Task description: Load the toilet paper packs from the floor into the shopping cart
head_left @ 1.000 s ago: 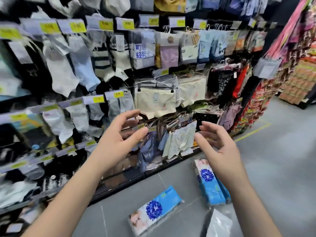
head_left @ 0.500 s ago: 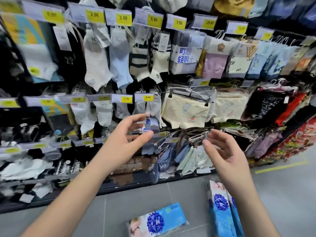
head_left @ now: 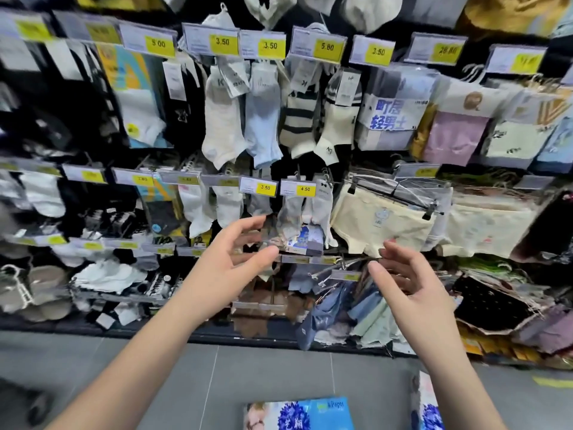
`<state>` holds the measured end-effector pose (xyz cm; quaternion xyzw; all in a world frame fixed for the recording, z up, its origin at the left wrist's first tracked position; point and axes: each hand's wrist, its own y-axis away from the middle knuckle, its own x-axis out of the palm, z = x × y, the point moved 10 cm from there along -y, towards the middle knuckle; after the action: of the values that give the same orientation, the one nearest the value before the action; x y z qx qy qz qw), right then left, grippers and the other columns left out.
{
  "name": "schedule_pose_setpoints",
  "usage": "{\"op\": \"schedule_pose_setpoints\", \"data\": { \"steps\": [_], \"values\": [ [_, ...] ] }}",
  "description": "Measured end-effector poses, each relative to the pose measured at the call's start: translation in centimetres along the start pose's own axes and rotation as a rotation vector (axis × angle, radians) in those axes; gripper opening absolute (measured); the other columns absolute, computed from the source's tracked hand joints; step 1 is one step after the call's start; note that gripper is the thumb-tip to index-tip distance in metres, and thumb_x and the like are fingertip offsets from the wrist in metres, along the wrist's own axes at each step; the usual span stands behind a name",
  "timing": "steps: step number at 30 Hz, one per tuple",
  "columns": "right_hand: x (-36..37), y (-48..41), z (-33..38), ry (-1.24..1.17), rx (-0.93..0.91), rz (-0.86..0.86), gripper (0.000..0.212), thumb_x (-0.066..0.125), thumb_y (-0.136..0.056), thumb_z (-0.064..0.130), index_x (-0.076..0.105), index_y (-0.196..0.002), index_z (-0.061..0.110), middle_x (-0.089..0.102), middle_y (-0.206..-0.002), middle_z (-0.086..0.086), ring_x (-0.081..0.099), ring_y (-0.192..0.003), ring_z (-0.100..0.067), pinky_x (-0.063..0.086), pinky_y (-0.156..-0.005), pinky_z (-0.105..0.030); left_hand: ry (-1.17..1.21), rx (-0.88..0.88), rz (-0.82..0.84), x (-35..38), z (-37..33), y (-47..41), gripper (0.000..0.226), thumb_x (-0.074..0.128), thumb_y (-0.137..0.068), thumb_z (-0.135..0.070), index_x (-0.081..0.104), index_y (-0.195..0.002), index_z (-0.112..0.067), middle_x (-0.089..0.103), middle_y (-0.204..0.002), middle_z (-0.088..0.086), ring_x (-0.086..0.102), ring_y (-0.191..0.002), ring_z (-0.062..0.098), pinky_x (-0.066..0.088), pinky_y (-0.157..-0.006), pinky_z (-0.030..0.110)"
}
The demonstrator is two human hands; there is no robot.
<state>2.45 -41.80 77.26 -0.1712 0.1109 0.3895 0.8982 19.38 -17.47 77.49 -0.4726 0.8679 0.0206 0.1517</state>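
**Toilet paper packs on floor; both hands raised, empty**

Item 1: toilet paper pack, blue and white wrapper with a dark blue flower print, laid flat on the grey tiled floor at the near edge of the view, cut off by the frame.

Item 2: second pack of the same print, seen just to the right of the first, partly hidden behind the right forearm and also cut off at the frame edge. Neither pack is touched.

Item 3: left hand, held up above the packs, fingers spread and curved, nothing gripped.

Item 4: right hand, raised alongside, well apart from the left, palm turned inward, fingers loosely open, nothing gripped.

Item 5: display rack on the far side, hung with socks, a cream undergarment and yellow price tags.
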Motion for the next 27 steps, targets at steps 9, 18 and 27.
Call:
{"op": "schedule_pose_setpoints", "data": {
  "steps": [9,18,27],
  "values": [
    [0.4,-1.3,-6.6,-0.024,0.062,0.124,0.051,0.073,-0.077,0.048,0.063,-0.125,0.031,0.071,-0.119,0.009,0.067,-0.111,-0.004,0.051,-0.104,-0.039,0.038,-0.141,-0.084,3.6,5.4,1.3,0.057,0.072,-0.081,-0.046,0.054,-0.135,-0.040,0.061,-0.135,-0.014,0.057,-0.123,-0.008,0.051,-0.101,0.021],
    [4.5,-0.7,-16.6,-0.010,0.180,0.222,0.042,0.074,-0.077,0.050,0.063,-0.117,0.041,0.072,-0.113,0.010,0.067,-0.112,-0.006,0.055,-0.092,-0.024,0.076,-0.281,-0.105,6.2,16.0,2.1,0.056,0.072,-0.081,-0.041,0.057,-0.134,-0.031,0.061,-0.136,-0.013,0.058,-0.122,-0.004,0.049,-0.101,0.020],
    [10.1,3.5,-36.6,0.122,0.436,0.225,0.038,0.076,-0.082,0.046,0.066,-0.117,0.033,0.073,-0.111,0.010,0.070,-0.107,-0.010,0.053,-0.101,-0.044,0.130,-0.512,-0.105,12.1,36.1,3.8,0.048,0.074,-0.077,-0.046,0.059,-0.122,-0.040,0.063,-0.128,-0.016,0.059,-0.123,0.001,0.048,-0.087,0.007]
  ]
}}
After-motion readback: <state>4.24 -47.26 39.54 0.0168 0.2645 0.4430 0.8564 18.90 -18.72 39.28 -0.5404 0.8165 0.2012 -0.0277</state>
